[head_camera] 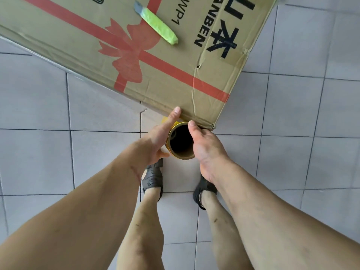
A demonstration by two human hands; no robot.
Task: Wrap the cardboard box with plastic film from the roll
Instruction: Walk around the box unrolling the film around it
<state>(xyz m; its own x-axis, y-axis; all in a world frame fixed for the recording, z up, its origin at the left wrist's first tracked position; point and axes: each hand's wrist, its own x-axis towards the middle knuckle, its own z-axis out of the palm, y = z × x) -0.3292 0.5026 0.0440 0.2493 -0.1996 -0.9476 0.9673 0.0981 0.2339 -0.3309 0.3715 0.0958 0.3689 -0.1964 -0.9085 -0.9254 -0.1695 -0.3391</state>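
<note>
Pale grey tiled floor [97,162], dark grout lines. Large cardboard box [165,78] with red ribbon print and black lettering fills upper frame. Green-handled utility knife [158,26] lies on box top. Film roll [181,141], yellow-rimmed cardboard core, upright, held just beside box's near corner. Left hand [155,141] grasps roll's left side, thumb extended touching box edge. Right hand [204,141] grips right side, thumb on rim. Dark sandals [153,178] below.

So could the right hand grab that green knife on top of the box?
Probably not right now: the right hand grips the roll with the left hand. Nothing covers the green knife on the box, but it lies far off.
</note>
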